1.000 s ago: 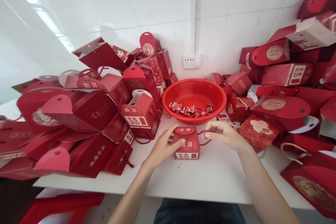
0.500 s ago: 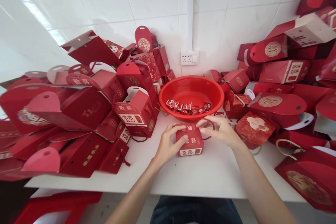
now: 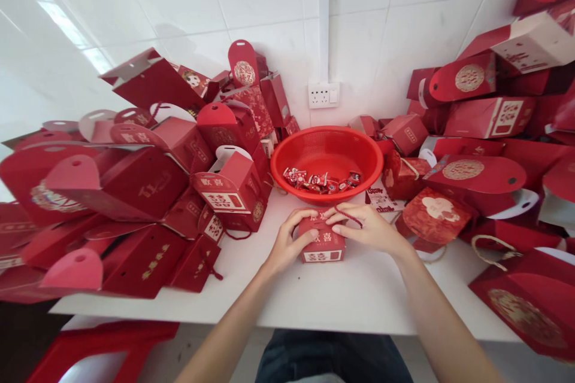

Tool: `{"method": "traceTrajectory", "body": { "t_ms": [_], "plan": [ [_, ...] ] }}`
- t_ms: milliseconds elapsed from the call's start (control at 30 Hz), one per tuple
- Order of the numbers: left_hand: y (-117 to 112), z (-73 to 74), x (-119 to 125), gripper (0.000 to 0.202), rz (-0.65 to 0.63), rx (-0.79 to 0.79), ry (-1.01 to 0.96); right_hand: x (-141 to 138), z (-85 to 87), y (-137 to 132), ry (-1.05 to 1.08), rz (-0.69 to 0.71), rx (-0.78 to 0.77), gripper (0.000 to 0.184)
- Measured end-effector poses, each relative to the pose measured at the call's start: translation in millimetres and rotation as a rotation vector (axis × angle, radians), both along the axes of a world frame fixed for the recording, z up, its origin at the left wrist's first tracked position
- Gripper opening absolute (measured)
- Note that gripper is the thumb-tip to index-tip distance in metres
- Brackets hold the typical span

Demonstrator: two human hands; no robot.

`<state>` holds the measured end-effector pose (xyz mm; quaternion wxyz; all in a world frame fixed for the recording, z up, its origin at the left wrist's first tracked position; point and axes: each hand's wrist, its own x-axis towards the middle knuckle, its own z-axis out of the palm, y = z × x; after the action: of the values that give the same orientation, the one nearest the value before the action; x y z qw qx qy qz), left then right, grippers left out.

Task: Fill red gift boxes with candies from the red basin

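Note:
A small red gift box [image 3: 321,237] with gold lettering and a cream label on its front stands on the white table in front of me. My left hand [image 3: 291,239] grips its left side, thumb lying across the top. At the top right, my right hand [image 3: 366,226] pinches a dark red cord [image 3: 348,213], which loops over its fingers; the fingertips touch the lid. The fingers partly cover the lid. Just behind the box, a red plastic basket [image 3: 327,137] holds several wrapped candies [image 3: 321,181].
Piled gift boxes [image 3: 148,185] crowd the left of the table [image 3: 314,305], and more boxes [image 3: 485,173] are stacked at the right. A printed packet [image 3: 381,198] lies beside the basket. A wall socket [image 3: 323,96] is behind; a red stool [image 3: 108,350] stands below left.
My right hand has moved left, bringing the cord from beside the box to over its top. The left hand keeps its grip.

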<state>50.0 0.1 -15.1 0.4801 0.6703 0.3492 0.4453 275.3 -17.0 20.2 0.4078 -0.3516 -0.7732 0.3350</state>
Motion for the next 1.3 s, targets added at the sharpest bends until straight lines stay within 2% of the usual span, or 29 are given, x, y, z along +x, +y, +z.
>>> {"method": "traceTrajectory", "body": {
  "t_ms": [567, 767, 1000, 1300],
  "plan": [
    [-0.6, 2.4, -1.9, 0.035, -0.069, -0.089, 0.015, -0.1, -3.0, -1.2, -0.107, -0.038, 0.081, 0.018],
    [-1.4, 3.7, -1.6, 0.032, -0.079, -0.113, 0.002, -0.5, -2.1, -2.1, -0.104, -0.048, 0.055, 0.018],
    [-0.7, 2.7, -1.2, 0.033, -0.059, -0.124, -0.015, -2.2, -5.1, 1.1, 0.003, -0.042, -0.021, 0.016],
    [1.1, 4.7, -4.3, 0.034, -0.101, -0.119, 0.01, -1.9, -8.8, 3.1, 0.026, -0.084, -0.052, 0.018]
  ]
}}
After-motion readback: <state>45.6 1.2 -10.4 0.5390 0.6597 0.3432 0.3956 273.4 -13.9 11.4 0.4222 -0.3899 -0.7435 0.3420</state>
